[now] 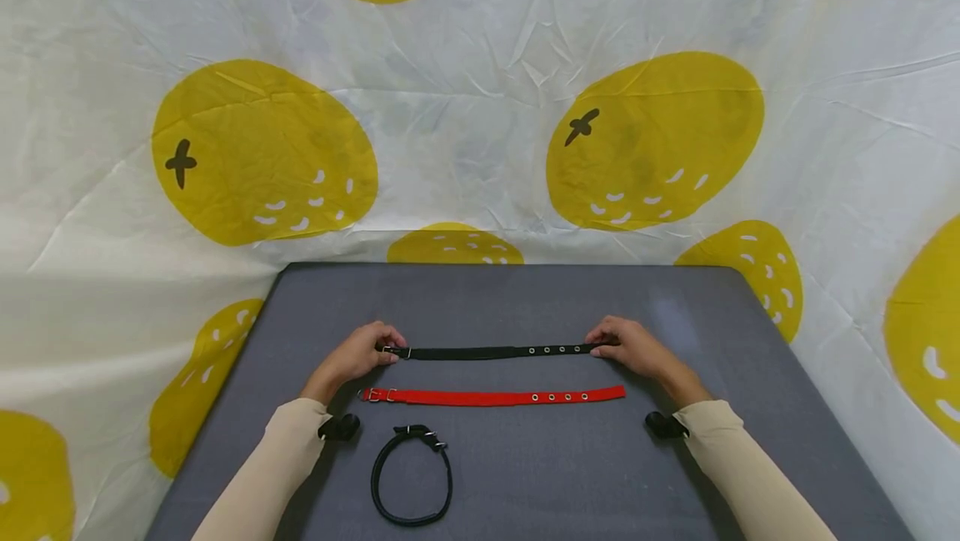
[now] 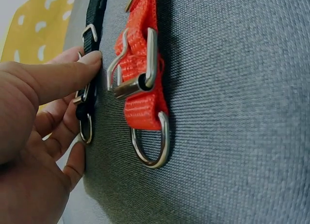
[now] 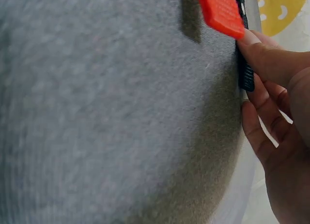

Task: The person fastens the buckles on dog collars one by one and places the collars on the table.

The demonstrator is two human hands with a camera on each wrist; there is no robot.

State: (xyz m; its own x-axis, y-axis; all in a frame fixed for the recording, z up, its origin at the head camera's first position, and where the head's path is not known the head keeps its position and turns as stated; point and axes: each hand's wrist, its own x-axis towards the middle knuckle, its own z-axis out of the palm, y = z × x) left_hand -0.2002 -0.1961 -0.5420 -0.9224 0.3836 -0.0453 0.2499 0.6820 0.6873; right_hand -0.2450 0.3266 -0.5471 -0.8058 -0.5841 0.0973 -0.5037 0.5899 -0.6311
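Observation:
A black collar (image 1: 465,353) lies stretched straight from side to side between both hands. The left hand (image 1: 360,353) pinches its buckle end between thumb and fingers; a metal ring (image 2: 86,132) hangs beyond the buckle there. At the other end, the right hand (image 1: 628,345) pinches the strap past its eyelets, and the black tip (image 3: 246,81) sticks out below the thumb in the right wrist view. Nearer the person, a red collar (image 1: 465,398) lies parallel to it, its buckle on the left and its eyelets on the right. Neither hand holds the red one.
Another black collar (image 1: 374,474), buckled into a loop, lies near the front, left of centre. All sit on a grey cloth-covered table (image 1: 540,474). Behind and beside it hangs a white curtain (image 1: 465,149) printed with yellow fruit.

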